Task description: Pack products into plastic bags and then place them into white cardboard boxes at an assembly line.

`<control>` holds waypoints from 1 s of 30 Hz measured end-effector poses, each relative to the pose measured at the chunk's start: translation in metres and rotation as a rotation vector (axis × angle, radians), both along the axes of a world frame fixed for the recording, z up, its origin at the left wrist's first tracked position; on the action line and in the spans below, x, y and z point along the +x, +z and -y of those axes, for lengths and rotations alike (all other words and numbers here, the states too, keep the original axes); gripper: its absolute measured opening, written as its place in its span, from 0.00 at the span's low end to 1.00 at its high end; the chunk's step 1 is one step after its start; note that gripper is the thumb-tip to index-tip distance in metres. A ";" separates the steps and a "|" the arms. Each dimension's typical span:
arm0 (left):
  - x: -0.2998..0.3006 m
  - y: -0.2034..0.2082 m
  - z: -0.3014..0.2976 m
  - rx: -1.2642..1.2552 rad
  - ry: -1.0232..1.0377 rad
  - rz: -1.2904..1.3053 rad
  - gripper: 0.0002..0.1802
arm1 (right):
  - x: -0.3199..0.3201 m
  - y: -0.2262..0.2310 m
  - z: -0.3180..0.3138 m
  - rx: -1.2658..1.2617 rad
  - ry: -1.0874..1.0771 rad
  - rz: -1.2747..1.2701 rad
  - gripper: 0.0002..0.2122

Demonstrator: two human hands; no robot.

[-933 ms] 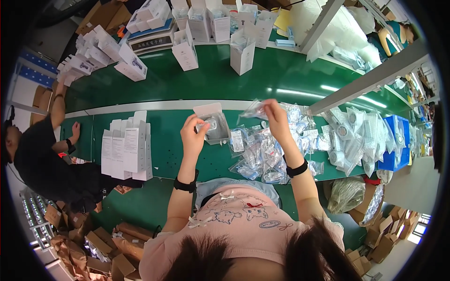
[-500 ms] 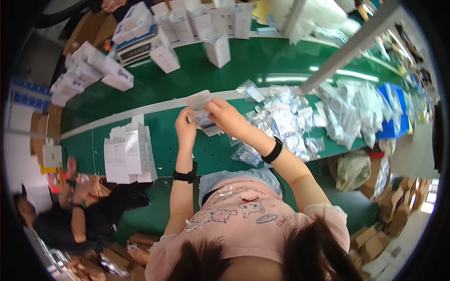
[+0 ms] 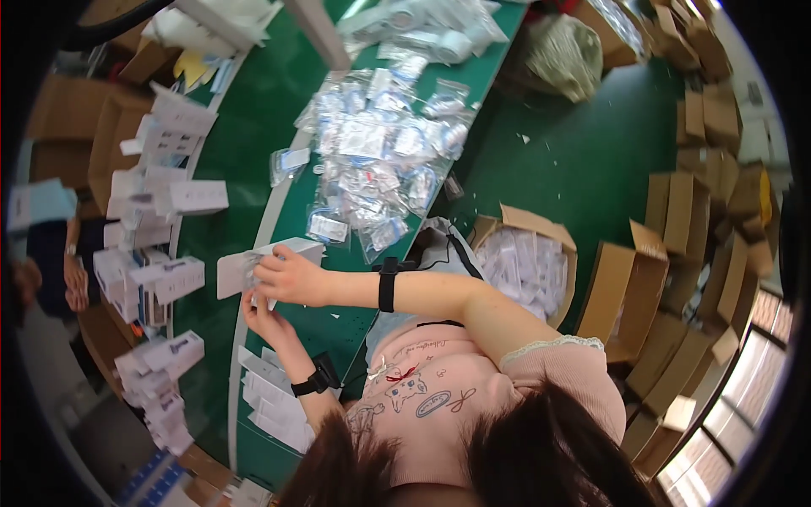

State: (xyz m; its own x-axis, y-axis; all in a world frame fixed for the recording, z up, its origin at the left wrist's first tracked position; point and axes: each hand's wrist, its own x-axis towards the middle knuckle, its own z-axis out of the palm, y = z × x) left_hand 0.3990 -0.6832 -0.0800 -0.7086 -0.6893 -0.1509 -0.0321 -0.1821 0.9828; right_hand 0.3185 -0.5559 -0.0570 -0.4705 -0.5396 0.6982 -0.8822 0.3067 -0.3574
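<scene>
A white carton (image 3: 302,250) with its end flap (image 3: 231,277) standing out is between my hands over the green table. My left hand (image 3: 263,314) is closed on the carton's near side, fingertips by the opening. My right hand (image 3: 291,274) has its fingers curled round a clear plastic bag (image 3: 252,260) at that opening; the fingers hide most of the bag and whatever is inside. Beyond my right hand lies a heap of clear bags (image 3: 363,139) with white and blue contents. Flat white cartons (image 3: 277,404) lie in a stack below my left hand.
White boxes (image 3: 198,196) stand along the far side of the green table (image 3: 221,253), with more boxes (image 3: 165,363) at lower left. An open cardboard box (image 3: 528,270) full of white pieces sits on the floor to my right. Another person's hand (image 3: 76,283) shows at far left.
My view has swung to the right, so the table now runs steeply and the floor boxes show. Both hands stay at the carton's opening, with the right hand now more over the bag.
</scene>
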 end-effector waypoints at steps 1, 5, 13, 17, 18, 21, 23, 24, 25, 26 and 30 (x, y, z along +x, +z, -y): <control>-0.003 0.001 -0.003 -0.001 -0.037 0.009 0.09 | 0.004 -0.003 -0.002 0.010 -0.023 0.052 0.04; -0.010 0.007 -0.010 -0.018 -0.003 0.019 0.08 | 0.012 -0.010 -0.005 0.028 -0.074 0.145 0.06; -0.010 -0.001 -0.006 -0.114 0.017 0.045 0.08 | 0.028 -0.004 -0.050 -0.116 -0.022 0.163 0.10; -0.005 0.034 -0.032 -1.080 0.236 0.073 0.15 | 0.031 -0.036 -0.136 -0.282 -0.093 0.388 0.10; -0.002 0.043 -0.043 -1.273 0.180 0.021 0.15 | 0.035 -0.057 -0.162 -0.256 -0.210 0.443 0.11; 0.012 0.041 -0.078 -1.510 -0.174 -0.063 0.17 | 0.040 -0.117 -0.212 -0.303 -0.478 0.712 0.11; 0.008 0.018 -0.127 -1.388 -0.630 0.096 0.21 | 0.042 -0.179 -0.244 -0.280 -0.704 0.915 0.12; -0.002 0.002 -0.153 -1.398 -0.829 0.117 0.25 | 0.042 -0.216 -0.255 -0.291 -0.706 0.930 0.12; -0.015 -0.016 -0.171 -1.400 -1.039 0.134 0.29 | 0.041 -0.254 -0.262 -0.245 -0.896 1.003 0.15; -0.023 -0.030 -0.177 -1.413 -1.061 0.139 0.29 | 0.040 -0.294 -0.267 -0.196 -1.084 1.077 0.19; -0.044 -0.083 -0.199 -1.710 -1.356 0.336 0.29 | 0.020 -0.436 -0.272 -0.279 -1.356 1.463 0.32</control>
State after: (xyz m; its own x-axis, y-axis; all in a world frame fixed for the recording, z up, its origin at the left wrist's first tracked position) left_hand 0.3548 -0.4841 -0.1628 -0.8219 0.4850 -0.2989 0.4897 0.8695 0.0642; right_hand 0.3390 -0.2842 -0.4932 -0.5819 0.6186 -0.5279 0.7716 0.2149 -0.5987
